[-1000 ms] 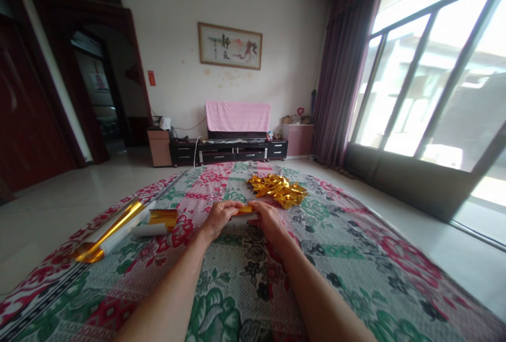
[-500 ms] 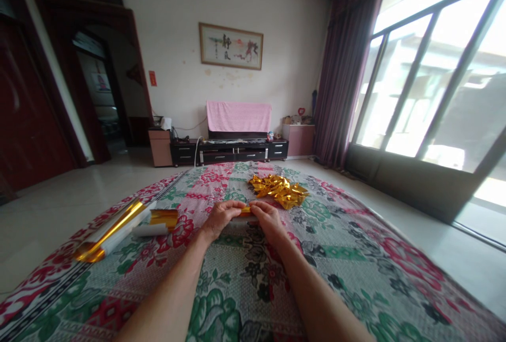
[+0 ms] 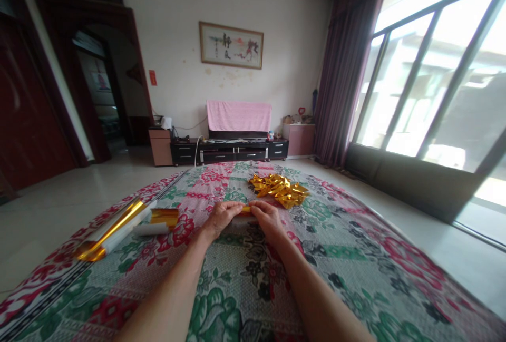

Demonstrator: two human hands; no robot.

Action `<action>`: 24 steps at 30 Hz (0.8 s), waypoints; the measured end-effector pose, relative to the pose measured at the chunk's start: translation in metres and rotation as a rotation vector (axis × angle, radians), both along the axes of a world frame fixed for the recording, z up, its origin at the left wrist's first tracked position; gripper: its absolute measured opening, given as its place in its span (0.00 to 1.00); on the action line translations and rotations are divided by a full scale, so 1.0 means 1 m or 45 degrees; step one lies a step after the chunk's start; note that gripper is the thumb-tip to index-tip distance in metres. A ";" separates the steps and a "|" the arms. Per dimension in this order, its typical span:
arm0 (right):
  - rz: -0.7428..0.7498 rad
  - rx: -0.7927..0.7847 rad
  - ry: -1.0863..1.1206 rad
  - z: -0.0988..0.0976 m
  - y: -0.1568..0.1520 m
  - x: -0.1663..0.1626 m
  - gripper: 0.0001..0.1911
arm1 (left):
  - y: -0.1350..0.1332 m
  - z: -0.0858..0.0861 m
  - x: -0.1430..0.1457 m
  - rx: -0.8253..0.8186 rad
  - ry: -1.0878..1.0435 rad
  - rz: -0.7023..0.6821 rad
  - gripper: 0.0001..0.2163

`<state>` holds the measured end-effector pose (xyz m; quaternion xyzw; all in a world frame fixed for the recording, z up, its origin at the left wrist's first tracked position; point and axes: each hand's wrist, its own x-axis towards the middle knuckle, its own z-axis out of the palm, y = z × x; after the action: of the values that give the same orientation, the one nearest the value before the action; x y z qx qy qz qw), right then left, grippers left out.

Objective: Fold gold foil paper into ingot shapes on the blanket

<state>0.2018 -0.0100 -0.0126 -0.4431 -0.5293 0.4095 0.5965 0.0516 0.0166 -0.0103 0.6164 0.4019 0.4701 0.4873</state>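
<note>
Between my two hands is a small folded piece of gold foil paper (image 3: 246, 209), held just above the patterned cloth. My left hand (image 3: 222, 218) pinches its left end with thumb and fingers. At the other end my right hand (image 3: 266, 215) is closed on it the same way. The fingers cover most of the piece, so only a narrow gold strip shows. Just beyond my right hand lies a heap of folded gold foil pieces (image 3: 280, 189).
Gold foil sheets with white backs, partly rolled (image 3: 118, 231), lie at the left, beside a smaller curled sheet (image 3: 164, 219). A flowered cloth (image 3: 221, 300) covers the broad surface under my hands. Beyond its far edge stands a low black cabinet (image 3: 237, 152).
My left fingers have shifted slightly left along the gold foil paper, baring a little more of it. Otherwise my hands, the heap and the sheets stay where they were.
</note>
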 end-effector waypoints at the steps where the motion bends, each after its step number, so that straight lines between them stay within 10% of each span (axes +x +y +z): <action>1: -0.003 0.003 0.000 -0.001 0.001 0.000 0.14 | 0.000 0.000 0.000 -0.007 -0.002 0.006 0.14; 24: -0.026 -0.015 -0.048 -0.004 0.002 -0.001 0.16 | 0.001 0.000 0.001 -0.054 0.014 0.088 0.10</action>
<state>0.2011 -0.0076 -0.0169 -0.4594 -0.5335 0.3981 0.5881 0.0527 0.0179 -0.0100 0.5941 0.4357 0.4747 0.4816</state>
